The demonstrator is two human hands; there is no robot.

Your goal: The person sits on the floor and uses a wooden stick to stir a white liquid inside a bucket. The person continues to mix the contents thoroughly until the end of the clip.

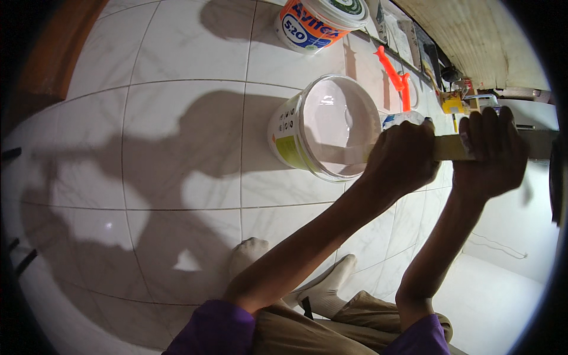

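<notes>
Over the head feed I watched the left hand (pixel 407 151) and right hand (pixel 490 155) wrap their curled fingers closed around a flat wooden stick (pixel 451 148); its long axis ran left to right, left end pointing into the white paint bucket (pixel 287 133).

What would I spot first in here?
Probably the open bucket of pale liquid near the middle, where the left hand and right hand grip a flat stick dipping in. Then the bright orange object higher up, and the big shadow across the tiles at left.
</notes>
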